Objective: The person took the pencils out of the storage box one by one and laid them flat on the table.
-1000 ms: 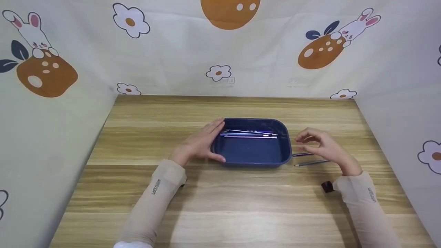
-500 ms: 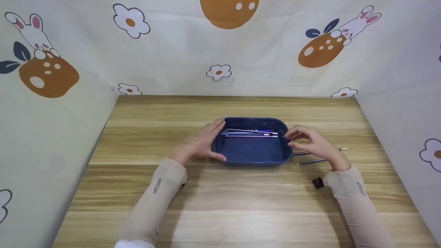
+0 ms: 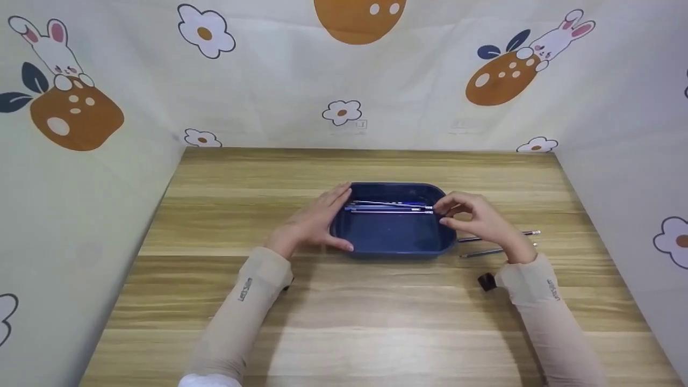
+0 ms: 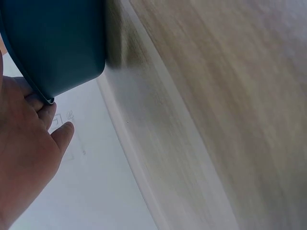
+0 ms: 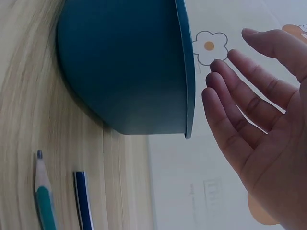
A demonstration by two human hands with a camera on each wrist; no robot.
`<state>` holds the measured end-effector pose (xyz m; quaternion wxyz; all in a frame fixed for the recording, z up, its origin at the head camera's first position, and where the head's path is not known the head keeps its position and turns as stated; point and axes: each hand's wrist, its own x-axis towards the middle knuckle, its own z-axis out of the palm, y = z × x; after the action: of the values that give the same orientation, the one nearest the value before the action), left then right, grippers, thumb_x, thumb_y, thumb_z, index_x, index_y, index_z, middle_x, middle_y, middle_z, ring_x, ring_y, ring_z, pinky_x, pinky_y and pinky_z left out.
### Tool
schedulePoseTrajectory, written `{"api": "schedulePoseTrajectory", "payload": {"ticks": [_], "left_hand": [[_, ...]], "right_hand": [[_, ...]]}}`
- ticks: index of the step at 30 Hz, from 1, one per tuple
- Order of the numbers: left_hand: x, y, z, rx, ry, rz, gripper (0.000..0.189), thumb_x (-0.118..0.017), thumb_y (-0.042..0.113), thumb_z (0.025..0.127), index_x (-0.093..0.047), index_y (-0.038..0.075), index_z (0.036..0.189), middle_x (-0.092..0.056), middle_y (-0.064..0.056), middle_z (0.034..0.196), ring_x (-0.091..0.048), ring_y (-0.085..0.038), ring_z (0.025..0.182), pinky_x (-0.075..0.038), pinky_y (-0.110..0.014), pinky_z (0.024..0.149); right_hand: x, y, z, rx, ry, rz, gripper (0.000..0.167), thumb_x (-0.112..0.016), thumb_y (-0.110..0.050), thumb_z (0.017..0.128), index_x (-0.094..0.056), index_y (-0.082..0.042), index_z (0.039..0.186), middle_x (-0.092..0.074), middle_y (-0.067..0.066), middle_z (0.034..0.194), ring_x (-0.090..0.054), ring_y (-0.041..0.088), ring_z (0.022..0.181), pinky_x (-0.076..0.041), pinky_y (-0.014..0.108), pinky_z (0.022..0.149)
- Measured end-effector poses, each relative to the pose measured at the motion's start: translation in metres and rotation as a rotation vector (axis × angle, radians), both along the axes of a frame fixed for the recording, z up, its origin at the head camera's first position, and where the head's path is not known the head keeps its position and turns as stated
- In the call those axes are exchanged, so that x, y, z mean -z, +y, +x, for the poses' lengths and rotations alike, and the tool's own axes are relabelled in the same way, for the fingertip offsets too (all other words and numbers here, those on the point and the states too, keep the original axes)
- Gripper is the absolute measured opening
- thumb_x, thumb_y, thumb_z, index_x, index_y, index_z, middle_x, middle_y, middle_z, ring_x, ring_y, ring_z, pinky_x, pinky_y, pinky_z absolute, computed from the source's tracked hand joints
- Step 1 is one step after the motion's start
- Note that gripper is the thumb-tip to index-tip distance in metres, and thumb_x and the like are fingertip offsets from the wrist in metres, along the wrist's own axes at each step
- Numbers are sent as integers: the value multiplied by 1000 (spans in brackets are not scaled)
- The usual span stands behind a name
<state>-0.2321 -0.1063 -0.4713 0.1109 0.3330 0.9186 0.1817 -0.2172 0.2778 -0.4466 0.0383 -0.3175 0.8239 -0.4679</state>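
A dark blue plastic bin [image 3: 395,236] stands on the table with several pencils [image 3: 384,212] lying along its far side. My left hand [image 3: 312,220] holds the bin's left end, its fingers at the far corner and its thumb on the front corner; in the left wrist view the fingers reach over the rim. Above the bin's right rim hovers my right hand [image 3: 475,216], its fingers loosely bent with nothing between them in the right wrist view. Outside the bin on the right lie a green pencil [image 5: 46,208] and a dark blue one [image 5: 82,201], partly under my right arm.
Wood-grain table [image 3: 376,317] surrounds the bin. A pale cloth [image 3: 269,80] printed with rabbits, oranges and flowers walls off the back and both sides. A black wrist device [image 3: 487,281] shows under the right sleeve.
My right hand has moved left, from beside the bin to over its right rim, uncovering the eraser ends of the two outside pencils. My left hand stays on the bin.
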Motion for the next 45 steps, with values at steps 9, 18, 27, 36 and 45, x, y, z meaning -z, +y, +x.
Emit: {"api": "schedulePoseTrajectory", "payload": {"ticks": [9,18,27,36,45], "left_hand": [[1,0,1,11,-3,19,129,-78,67,71,-8,6,161,-1,-8,170,-5,-26,157,-9,-42,130],[2,-1,1,2,8,12,130,-77,70,70,-9,7,161,-1,-7,170,-5,-25,157,-10,-42,130],[2,-1,1,-7,7,-5,130,-75,73,69,-7,9,161,0,-4,170,-5,-25,158,-10,-42,129],[0,-1,0,13,28,-5,130,-75,72,70,-9,6,161,-2,-6,170,-6,-25,157,-12,-41,129],[2,0,-1,5,24,-4,131,-74,74,69,-8,8,161,-1,-6,170,-5,-25,157,-12,-41,129]], "right_hand": [[-2,-12,-3,-25,-26,-7,23,-71,-3,89,-68,3,112,-71,10,106,-69,20,92,-58,21,83],[0,-27,-8,-51,-22,1,22,-71,-1,89,-68,4,110,-71,12,104,-69,15,92,-58,20,82],[-22,-58,-1,-55,-21,43,23,-68,6,88,-65,15,109,-69,29,108,-64,3,96,-56,55,90],[-29,-76,-1,-57,-24,49,21,-68,6,88,-66,14,107,-70,27,106,-69,30,92,-58,28,83],[7,-79,-20,-21,-8,68,25,-72,6,85,-67,12,108,-69,29,108,-67,41,96,-55,58,88]]}}
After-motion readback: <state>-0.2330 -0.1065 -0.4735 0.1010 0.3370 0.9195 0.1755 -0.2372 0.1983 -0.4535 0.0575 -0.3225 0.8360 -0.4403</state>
